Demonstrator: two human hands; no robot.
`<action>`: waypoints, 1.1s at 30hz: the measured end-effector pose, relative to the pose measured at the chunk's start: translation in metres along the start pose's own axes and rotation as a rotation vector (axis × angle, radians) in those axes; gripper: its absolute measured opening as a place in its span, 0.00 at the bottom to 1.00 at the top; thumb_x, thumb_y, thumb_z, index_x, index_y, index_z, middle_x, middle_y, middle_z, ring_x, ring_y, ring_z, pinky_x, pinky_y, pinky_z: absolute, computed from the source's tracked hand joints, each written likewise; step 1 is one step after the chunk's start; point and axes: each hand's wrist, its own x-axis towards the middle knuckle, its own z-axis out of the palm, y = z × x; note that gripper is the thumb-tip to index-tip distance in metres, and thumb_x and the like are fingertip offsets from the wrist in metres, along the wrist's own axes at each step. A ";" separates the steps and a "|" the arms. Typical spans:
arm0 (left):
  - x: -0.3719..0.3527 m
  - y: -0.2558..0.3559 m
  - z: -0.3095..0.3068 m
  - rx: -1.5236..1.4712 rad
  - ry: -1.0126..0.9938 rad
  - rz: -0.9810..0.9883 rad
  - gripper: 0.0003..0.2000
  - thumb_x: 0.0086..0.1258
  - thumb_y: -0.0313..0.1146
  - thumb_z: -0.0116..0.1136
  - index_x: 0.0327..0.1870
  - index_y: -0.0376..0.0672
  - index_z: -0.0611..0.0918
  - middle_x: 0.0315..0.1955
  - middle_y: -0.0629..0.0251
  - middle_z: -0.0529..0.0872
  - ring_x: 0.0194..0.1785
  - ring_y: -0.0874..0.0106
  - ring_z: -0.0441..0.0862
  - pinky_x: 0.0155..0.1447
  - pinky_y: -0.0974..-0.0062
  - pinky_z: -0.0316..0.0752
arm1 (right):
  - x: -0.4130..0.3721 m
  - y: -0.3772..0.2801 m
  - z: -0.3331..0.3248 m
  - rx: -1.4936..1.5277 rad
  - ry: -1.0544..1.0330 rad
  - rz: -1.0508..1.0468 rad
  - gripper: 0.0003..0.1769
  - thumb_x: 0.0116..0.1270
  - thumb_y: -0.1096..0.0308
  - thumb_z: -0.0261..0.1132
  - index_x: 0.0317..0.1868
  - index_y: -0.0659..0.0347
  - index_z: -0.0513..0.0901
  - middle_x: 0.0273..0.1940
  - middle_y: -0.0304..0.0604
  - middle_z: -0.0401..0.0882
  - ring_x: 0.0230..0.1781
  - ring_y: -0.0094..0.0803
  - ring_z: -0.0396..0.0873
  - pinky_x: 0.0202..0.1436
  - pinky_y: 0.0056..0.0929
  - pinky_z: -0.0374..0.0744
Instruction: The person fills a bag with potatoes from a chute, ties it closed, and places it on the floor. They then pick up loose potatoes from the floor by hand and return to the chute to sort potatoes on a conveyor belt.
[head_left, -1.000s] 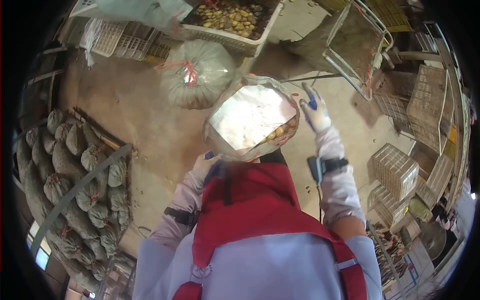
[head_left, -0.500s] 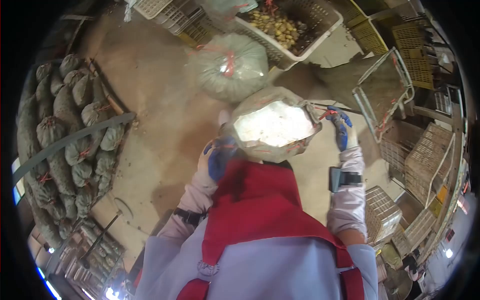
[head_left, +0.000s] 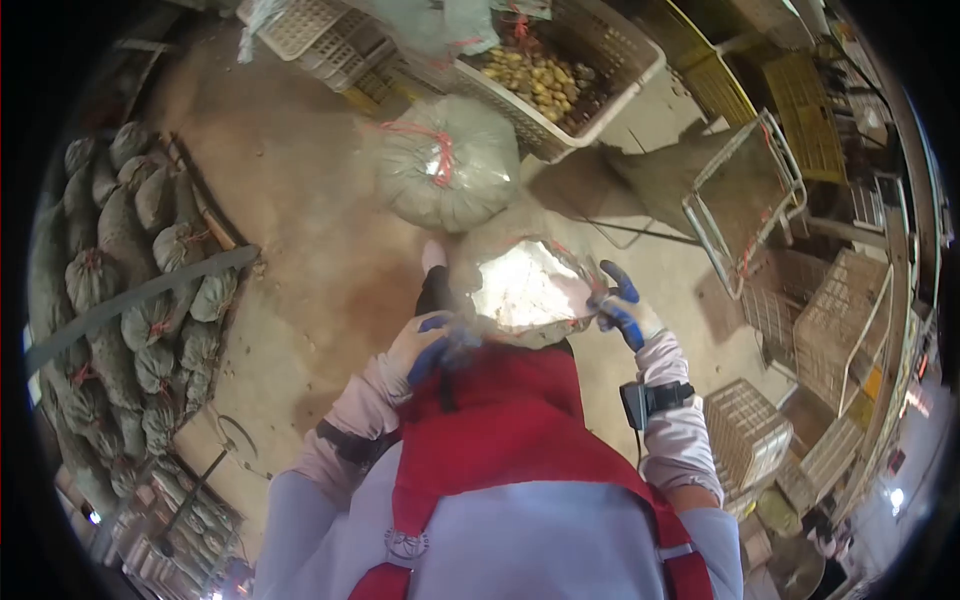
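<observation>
A sack [head_left: 535, 232] with its mouth spread wide stands in front of me, and its inside looks bright whitish from glare. My left hand [head_left: 432, 345], in a blue-fronted glove, is closed at the near left rim; motion blurs its fingertips. On the right rim, my right hand [head_left: 624, 310] in a matching glove pinches the sack's edge, one finger raised. Just beyond the open sack sits a full greenish sack [head_left: 450, 165], its neck tied with red cord [head_left: 442, 165].
A crate [head_left: 600, 115] of small yellowish produce stands at the back. Filled sacks [head_left: 115, 225] lie stacked at left behind a grey bar [head_left: 150, 300]. At right are a metal-framed trolley [head_left: 745, 200] and plastic crates [head_left: 745, 430].
My right hand has come inward to the sack's rim; the red cord seen at its fingers earlier no longer shows there. The sack's mouth looks narrower. The view has shifted slightly.
</observation>
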 end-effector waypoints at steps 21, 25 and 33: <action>-0.107 -0.058 -0.035 0.559 0.114 0.053 0.08 0.68 0.34 0.57 0.38 0.38 0.81 0.29 0.69 0.82 0.33 0.80 0.76 0.38 0.79 0.72 | -0.115 0.049 0.096 -0.202 -0.042 -0.153 0.14 0.72 0.63 0.54 0.41 0.67 0.77 0.15 0.32 0.64 0.11 0.22 0.63 0.20 0.28 0.75; -0.135 -0.021 -0.011 0.652 0.205 0.047 0.08 0.66 0.34 0.58 0.40 0.40 0.82 0.30 0.69 0.83 0.34 0.79 0.77 0.42 0.77 0.74 | -0.135 0.030 0.105 0.325 -0.129 0.170 0.15 0.72 0.61 0.55 0.42 0.68 0.75 0.23 0.36 0.75 0.18 0.29 0.74 0.25 0.27 0.76; -0.083 0.026 -0.034 0.266 -0.104 -0.146 0.13 0.69 0.35 0.59 0.49 0.36 0.80 0.35 0.67 0.84 0.31 0.80 0.76 0.36 0.81 0.73 | -0.085 0.045 0.121 0.246 0.069 -0.028 0.20 0.75 0.57 0.47 0.47 0.69 0.76 0.28 0.43 0.78 0.23 0.29 0.76 0.33 0.25 0.79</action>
